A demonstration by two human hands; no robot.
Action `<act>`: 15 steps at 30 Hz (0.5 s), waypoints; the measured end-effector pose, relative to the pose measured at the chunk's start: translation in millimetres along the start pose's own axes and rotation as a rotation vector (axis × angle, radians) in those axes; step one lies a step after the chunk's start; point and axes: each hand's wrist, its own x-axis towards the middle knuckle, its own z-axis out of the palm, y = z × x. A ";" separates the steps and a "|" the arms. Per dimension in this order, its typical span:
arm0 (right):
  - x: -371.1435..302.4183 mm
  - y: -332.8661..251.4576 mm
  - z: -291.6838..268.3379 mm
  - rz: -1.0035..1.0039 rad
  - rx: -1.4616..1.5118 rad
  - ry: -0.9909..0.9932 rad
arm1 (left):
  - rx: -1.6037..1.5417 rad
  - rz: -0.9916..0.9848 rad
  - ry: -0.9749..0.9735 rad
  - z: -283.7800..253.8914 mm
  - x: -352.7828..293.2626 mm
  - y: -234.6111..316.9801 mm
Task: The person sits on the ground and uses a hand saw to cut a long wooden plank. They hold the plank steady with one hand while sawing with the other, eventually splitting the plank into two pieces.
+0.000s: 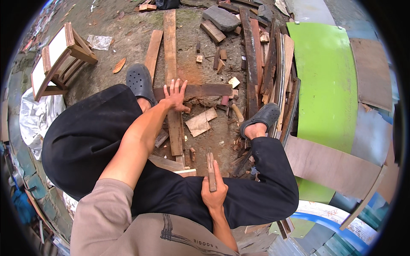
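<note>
My left hand point(174, 100) presses down with spread fingers where a short dark board point(209, 90) crosses a long brown plank point(170, 51). Near my right thigh, my closed right hand point(214, 197) grips a short wooden handle-like piece point(211, 170), upright with a groove along it. Whether a blade or other part belongs to that piece, I cannot tell. A pale broken piece of wood point(200, 122) lies on the ground just beyond it, below the dark board.
Scrap wood point(252, 64) is piled along the right, with a grey stone block point(221, 18) at the back. A green panel point(324, 85) stands farther right. At left are a small wooden chair point(64, 59) and a silvery sheet point(38, 117). My clogs point(140, 81) flank the work area.
</note>
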 end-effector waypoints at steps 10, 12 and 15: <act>55.7 -10.5 11.3 -0.083 0.029 0.020 | -0.011 0.037 0.031 1.5 3.8 -0.8; 72.3 -5.8 19.6 -0.055 0.038 -0.002 | -0.005 0.030 0.046 3.4 5.8 -2.0; 83.1 -0.2 31.6 -0.111 0.032 0.034 | 0.002 0.023 0.061 7.7 10.2 -3.5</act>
